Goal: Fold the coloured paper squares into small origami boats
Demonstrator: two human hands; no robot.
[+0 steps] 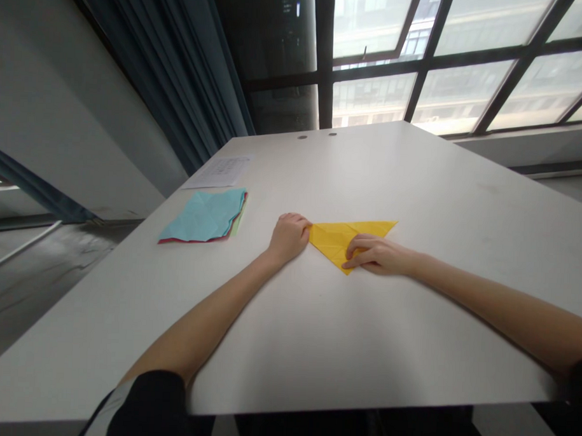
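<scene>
A sheet of yellow paper (333,235), folded into a triangle with crease lines on it, lies on the white table with its long edge facing away from me. At its left corner, my left hand (290,236) is closed, the fingertips gripping that corner against the tabletop. My right hand (379,254) rests over the right part of the triangle, close to the point that faces me. Its fingers are bent and a little apart, with the tips touching the paper's upper side. The paper beneath the right palm is hidden.
To the left lies a stack of coloured paper (202,215), light blue on top with red and green edges below. Behind it is a printed white sheet (221,171). Two round grey discs (302,137) sit near the table's far edge, before the windows and a blue curtain (181,68).
</scene>
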